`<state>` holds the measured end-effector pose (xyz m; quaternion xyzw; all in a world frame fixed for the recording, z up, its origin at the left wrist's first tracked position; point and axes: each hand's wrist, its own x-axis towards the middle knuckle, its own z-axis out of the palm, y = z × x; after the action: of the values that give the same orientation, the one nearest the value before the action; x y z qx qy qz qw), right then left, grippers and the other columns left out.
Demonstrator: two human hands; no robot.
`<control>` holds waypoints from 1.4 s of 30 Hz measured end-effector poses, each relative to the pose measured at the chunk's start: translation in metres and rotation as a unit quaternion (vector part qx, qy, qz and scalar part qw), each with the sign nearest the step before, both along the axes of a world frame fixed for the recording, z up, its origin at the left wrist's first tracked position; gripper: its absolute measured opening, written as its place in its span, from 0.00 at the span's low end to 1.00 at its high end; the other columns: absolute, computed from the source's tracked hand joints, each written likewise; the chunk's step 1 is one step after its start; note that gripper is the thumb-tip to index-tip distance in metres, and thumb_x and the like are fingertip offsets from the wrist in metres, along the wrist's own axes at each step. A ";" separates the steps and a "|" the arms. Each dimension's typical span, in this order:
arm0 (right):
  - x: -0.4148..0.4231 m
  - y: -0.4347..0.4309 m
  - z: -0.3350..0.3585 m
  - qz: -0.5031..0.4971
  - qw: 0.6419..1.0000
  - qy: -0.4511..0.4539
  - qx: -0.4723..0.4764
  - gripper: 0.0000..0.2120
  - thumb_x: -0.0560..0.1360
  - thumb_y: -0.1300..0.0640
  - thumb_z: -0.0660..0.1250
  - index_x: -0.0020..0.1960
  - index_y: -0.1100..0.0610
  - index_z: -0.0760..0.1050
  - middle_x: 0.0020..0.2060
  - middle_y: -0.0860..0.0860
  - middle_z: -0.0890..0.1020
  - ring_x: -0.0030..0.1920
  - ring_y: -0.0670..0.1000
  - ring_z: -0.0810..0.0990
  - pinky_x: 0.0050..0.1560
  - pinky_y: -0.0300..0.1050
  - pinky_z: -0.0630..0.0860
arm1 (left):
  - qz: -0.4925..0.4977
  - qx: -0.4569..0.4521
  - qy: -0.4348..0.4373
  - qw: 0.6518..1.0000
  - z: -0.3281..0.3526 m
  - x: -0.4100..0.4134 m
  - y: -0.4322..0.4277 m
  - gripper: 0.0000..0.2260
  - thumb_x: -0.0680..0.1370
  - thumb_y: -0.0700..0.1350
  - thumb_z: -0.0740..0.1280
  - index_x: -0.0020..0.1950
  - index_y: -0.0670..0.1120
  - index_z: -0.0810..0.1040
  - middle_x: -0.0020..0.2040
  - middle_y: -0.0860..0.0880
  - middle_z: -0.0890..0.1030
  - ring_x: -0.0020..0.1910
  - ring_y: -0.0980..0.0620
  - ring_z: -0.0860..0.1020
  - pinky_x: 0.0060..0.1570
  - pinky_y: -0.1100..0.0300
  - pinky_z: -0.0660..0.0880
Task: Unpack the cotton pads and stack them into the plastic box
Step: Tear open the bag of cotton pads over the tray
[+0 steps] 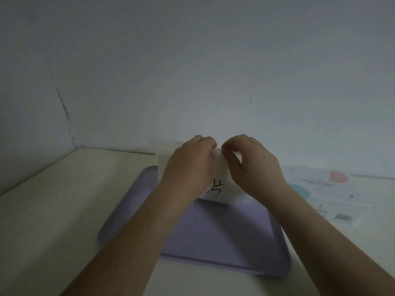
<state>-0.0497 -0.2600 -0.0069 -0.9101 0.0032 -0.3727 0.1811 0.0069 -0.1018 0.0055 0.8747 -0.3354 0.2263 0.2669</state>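
A dim room: a pale wall [192, 71] with a dark crack down its left side, and below it a cream tabletop [53, 210].

The fingertips [227, 147] of the right hand [252, 167] are curled in and pinch the top edge of a soft white bundle [220, 165]. The left hand [190, 165] is curled round the bundle's other side. I take the bundle for the cotton pads, but cannot tell whether they are bare or wrapped. Below the hands the bundle's white lower face carries a black handwritten mark [217, 189].

It is held above the far end of a lavender tray [213, 236]. Behind the left hand stands a pale box [165, 151], mostly hidden and likely the plastic box; its opening does not show. A flat printed cosmetic-puff packet [320, 186] lies on the table to the right, apart from the tray.

The risks lie mostly in the grip:
- Both hands pinch near the top, so pulling them apart hard could tear the soft stuff or fan the pads loose.
- Pads that slip would scatter over the tray or table, and the stack would lose its order.
- The box stands close behind the left knuckles and looks light. A careless reach could knock it back against the wall or tip it.
- The light is poor, which makes it harder to line up edges when stacking.
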 end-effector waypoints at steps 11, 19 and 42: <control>0.004 -0.034 -0.004 -0.134 0.990 0.047 0.013 0.07 0.84 0.53 0.62 0.56 0.52 0.79 0.50 0.48 0.82 0.52 0.56 0.79 0.46 0.51 0.74 | 0.067 -0.093 -0.052 0.992 0.001 0.022 0.022 0.06 0.81 0.38 0.65 0.47 0.44 0.81 0.49 0.46 0.79 0.44 0.42 0.79 0.44 0.49 0.75; 0.006 -0.034 -0.006 -0.092 0.989 0.069 0.095 0.07 0.84 0.55 0.62 0.59 0.50 0.76 0.54 0.47 0.81 0.53 0.53 0.80 0.48 0.48 0.73 | 0.031 -0.022 -0.011 0.999 0.007 0.006 0.018 0.07 0.80 0.47 0.71 0.58 0.52 0.81 0.58 0.54 0.74 0.43 0.48 0.79 0.44 0.53 0.77; -0.003 -0.024 0.015 0.067 0.966 0.189 0.165 0.05 0.73 0.48 0.77 0.43 0.49 0.85 0.39 0.46 0.86 0.41 0.46 0.85 0.44 0.43 0.81 | -0.065 0.095 0.108 0.987 0.006 0.005 0.019 0.22 0.79 0.62 0.64 0.37 0.47 0.82 0.51 0.52 0.83 0.56 0.50 0.78 0.56 0.47 0.76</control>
<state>-0.0530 -0.2838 0.0079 -0.9196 0.0379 -0.1755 0.3495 0.0118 -0.0826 0.0115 0.8917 -0.3804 0.0799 0.2317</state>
